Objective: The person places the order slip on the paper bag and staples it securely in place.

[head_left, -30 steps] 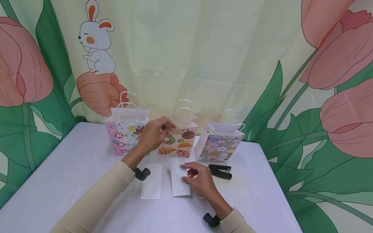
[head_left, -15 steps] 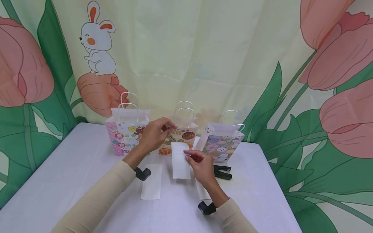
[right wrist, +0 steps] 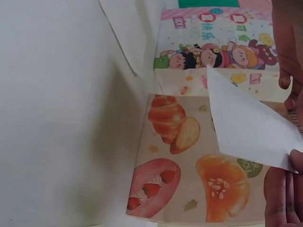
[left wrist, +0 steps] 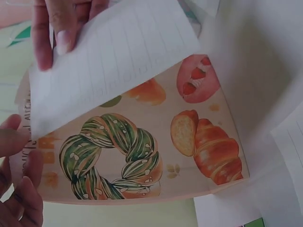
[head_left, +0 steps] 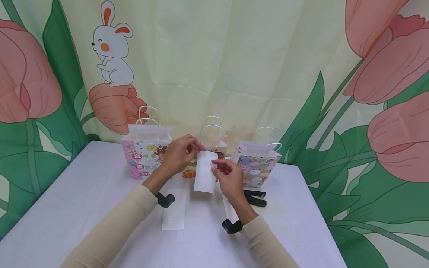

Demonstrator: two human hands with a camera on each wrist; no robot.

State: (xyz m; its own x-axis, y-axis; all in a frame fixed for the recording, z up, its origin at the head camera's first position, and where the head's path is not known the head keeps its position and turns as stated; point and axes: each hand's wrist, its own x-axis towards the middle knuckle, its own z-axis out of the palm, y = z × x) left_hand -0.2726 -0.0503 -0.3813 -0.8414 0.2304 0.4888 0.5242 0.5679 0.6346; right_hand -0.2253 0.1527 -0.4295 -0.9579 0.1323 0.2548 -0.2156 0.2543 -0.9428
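At the upper left rim of the middle paper bag (head_left: 189, 174), printed with breads, my left hand (head_left: 179, 154) pinches the edge with its thumb and fingertips. The bag stands upright, its white handles raised. My right hand (head_left: 229, 176) pinches the right side of a white paper slip (head_left: 205, 175) between thumb and fingers. Faint ruled lines show on this lined slip (left wrist: 123, 52) in the left wrist view. It hangs in front of the bag, covering much of the printed face, its top corner close to the left fingertips.
A pink cartoon bag (head_left: 144, 163) stands left, and an animal-print bag (head_left: 256, 171) right. A black stapler (head_left: 256, 199) lies beyond the right wrist. Another white slip (head_left: 174, 214) lies on the table (head_left: 134, 238) at left; a third slip (head_left: 229, 208) is partly under the right arm.
My right hand has lifted the middle slip off the table and carried it forward and up to the middle bag. The left hand has stayed at the bag's rim.
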